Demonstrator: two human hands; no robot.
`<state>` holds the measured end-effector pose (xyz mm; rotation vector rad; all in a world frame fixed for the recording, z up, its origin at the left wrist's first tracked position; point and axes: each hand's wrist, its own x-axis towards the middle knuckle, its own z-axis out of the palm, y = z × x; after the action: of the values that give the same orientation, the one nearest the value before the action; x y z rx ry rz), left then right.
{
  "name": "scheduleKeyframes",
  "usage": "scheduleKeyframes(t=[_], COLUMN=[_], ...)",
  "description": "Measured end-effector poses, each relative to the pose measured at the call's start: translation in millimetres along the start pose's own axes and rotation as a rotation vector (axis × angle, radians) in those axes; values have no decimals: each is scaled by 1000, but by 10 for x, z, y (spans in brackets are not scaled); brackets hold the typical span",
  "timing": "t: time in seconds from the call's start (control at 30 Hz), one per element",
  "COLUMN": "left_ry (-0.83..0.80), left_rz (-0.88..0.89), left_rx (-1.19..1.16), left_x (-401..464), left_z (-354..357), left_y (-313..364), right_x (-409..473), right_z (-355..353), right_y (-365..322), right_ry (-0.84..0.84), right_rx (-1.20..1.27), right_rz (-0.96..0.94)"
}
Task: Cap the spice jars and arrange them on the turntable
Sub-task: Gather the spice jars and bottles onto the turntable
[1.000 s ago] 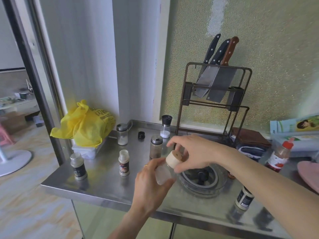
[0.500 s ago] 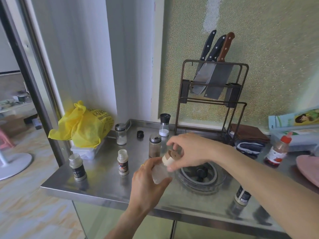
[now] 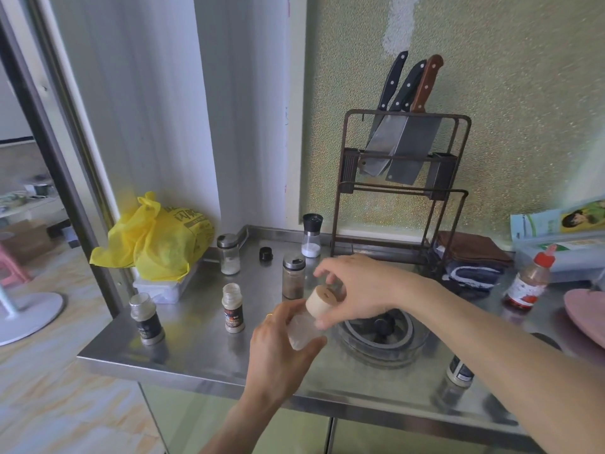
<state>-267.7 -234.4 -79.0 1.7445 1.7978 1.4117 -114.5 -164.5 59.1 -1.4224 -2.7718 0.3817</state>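
My left hand (image 3: 278, 348) grips a small clear jar (image 3: 302, 329), tilted above the steel counter. My right hand (image 3: 357, 286) pinches the jar's pale wooden cap (image 3: 321, 301), which sits on the jar's mouth. A clear round turntable (image 3: 381, 339) lies on the counter just right of the jar, partly under my right wrist. Several other spice jars stand around: two uncapped ones (image 3: 146, 319) (image 3: 233, 308), a brown jar with a metal lid (image 3: 293, 276), a clear jar (image 3: 228, 253), a black-topped grinder (image 3: 311, 235) and a jar (image 3: 458, 371) below my right forearm. A loose black cap (image 3: 265, 253) lies at the back.
A yellow plastic bag (image 3: 157, 239) on a white box sits at the counter's left. A knife rack (image 3: 402, 178) stands behind the turntable, with folded cloths (image 3: 471, 260), a red-capped bottle (image 3: 528, 278) and a pink plate (image 3: 586, 316) to the right. The counter's front edge (image 3: 196, 375) is near.
The jar stayed in my left hand while my right hand's fingers shifted around the wooden cap, which now sits more squarely on the jar.
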Motion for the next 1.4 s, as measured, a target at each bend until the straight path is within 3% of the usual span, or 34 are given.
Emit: scheduleKeyframes(t=[0.07, 0.3, 0.47, 0.73, 0.97, 1.1, 1.2, 1.3, 1.4], left_ry=[6, 64, 109, 55, 56, -23, 174, 460, 581], left_rz=[-6, -94, -144, -272, -246, -237, -106, 50, -64], left_rx=[-7, -33, 8, 26, 62, 90, 71, 158, 184], left_x=[7, -13, 51, 141, 71, 48, -31, -24, 156], left_z=[7, 122, 235, 420, 527, 413, 232, 18, -122], left_y=[-12, -37, -101, -213, -325, -320, -346, -463, -661], right_x=[-12, 87, 245, 348, 374, 221, 67, -58, -71], right_z=[-2, 323, 667, 1068, 1251, 1125, 1011, 1019, 1091], right_y=[11, -98, -83, -43, -42, 58, 427, 761, 862], right_ry=[-4, 318, 426, 435, 458, 440, 543, 339, 201], right_rx=[74, 101, 146, 193, 183, 390, 153, -179, -243], right_rz=[-40, 29, 66, 130, 168, 194, 278, 389, 430])
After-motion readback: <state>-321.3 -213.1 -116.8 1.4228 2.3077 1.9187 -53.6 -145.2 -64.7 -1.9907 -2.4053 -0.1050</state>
